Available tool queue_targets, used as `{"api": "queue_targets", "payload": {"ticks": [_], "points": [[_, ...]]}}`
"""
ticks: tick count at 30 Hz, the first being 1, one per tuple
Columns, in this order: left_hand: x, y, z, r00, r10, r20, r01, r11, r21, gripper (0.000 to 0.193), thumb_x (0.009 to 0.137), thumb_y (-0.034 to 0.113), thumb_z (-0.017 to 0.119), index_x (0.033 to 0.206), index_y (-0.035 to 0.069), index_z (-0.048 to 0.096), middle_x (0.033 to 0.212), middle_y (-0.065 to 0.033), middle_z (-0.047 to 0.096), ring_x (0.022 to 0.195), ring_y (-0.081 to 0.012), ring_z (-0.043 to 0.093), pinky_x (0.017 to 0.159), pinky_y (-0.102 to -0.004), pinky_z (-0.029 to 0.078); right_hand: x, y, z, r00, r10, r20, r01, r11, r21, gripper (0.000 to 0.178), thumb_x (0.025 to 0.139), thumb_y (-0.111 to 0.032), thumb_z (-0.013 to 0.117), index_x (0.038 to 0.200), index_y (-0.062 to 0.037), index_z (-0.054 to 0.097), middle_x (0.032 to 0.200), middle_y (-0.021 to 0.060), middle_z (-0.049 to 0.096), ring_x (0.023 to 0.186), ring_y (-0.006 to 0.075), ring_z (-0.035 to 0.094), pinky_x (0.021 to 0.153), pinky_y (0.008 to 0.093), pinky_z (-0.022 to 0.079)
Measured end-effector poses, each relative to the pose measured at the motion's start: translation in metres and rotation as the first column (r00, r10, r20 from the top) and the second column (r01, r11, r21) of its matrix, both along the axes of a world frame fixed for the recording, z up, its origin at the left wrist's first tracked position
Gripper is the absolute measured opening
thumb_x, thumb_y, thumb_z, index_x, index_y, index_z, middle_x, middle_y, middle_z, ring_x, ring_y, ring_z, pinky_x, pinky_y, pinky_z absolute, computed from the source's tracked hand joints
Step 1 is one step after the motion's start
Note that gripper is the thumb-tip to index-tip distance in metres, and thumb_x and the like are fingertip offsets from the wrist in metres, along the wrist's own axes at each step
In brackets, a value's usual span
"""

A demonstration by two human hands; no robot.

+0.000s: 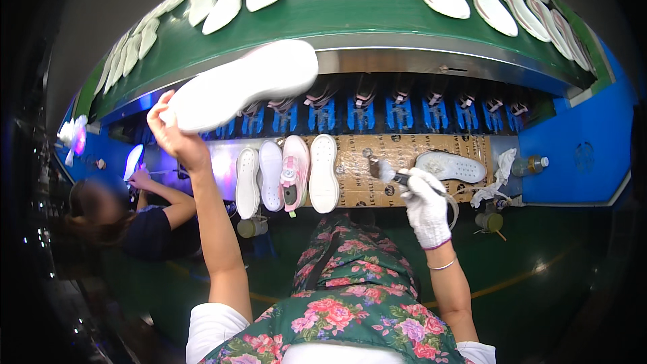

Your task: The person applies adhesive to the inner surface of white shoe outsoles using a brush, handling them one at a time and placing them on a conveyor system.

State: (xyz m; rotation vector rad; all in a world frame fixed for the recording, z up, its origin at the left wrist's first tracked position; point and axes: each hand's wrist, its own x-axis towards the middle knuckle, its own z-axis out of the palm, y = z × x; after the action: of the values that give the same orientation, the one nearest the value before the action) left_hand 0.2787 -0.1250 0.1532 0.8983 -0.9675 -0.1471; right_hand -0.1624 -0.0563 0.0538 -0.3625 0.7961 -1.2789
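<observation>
- At far left, a co-worker [151, 219] sits low beside the bench, with a small white sole near that person's hands.
- The bare left hand [180, 141] is raised, its fingers gripping one end of a large white sole [246, 86].
- That sole is aloft, slanting up to the right, its far end overlapping the metal edge of the green belt [350, 7].
- Below it stand, side by side, a pale sole [247, 183], a lavender-tinted sole [271, 176], a pink shoe [296, 172] and a white sole [324, 175].
- The right hand [426, 207], in a white glove, grasps a brush-like tool [385, 170] over the brown cardboard [360, 192].
- Just beyond the glove, a greyish sole [451, 166] lies on the cardboard.
- Rightmost come a crumpled white cloth [500, 174] and a clear bottle [529, 166].
</observation>
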Motion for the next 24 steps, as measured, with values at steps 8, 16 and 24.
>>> {"api": "queue_targets", "payload": {"ticks": [8,16,24], "points": [[-0.079,0.078,-0.062,0.764,-0.282,-0.580,0.604,0.626,0.493,0.024,0.099,0.017,0.052,0.107,-0.001,0.066,0.096,-0.0122,0.072,0.085,-0.0188,0.071,0.080,-0.0340,0.059,0.051,-0.003,0.097,0.921,0.248,-0.299,-0.323,0.918,-0.233,0.021,0.085,0.007,0.072,0.105,0.0058,0.074,0.107,0.0153,0.075,0.093,0.0170,0.071,0.083,0.0284,0.058],[-0.177,0.153,-0.129,-0.052,-0.356,-0.933,0.977,0.176,-0.122,0.095,0.097,0.076,0.028,0.151,0.000,0.040,0.143,-0.0251,0.056,0.130,-0.0391,0.057,0.111,-0.0506,0.045,0.074,-0.005,0.091,0.723,0.187,-0.666,-0.506,0.798,-0.326,0.019,0.085,0.001,0.078,0.104,0.0015,0.076,0.102,0.0086,0.076,0.094,0.0123,0.070,0.083,0.0273,0.056],[-0.208,0.140,-0.094,-0.260,-0.335,-0.905,0.916,0.211,-0.341,0.122,0.077,0.098,0.005,0.139,0.004,0.051,0.108,-0.0204,0.066,0.091,-0.0377,0.070,0.081,-0.0492,0.058,0.076,-0.014,0.097,0.580,-0.182,-0.794,-0.524,0.663,-0.535,0.023,0.080,-0.002,0.079,0.102,-0.0013,0.078,0.095,0.0122,0.076,0.081,0.0204,0.072,0.073,0.0310,0.056]]}}
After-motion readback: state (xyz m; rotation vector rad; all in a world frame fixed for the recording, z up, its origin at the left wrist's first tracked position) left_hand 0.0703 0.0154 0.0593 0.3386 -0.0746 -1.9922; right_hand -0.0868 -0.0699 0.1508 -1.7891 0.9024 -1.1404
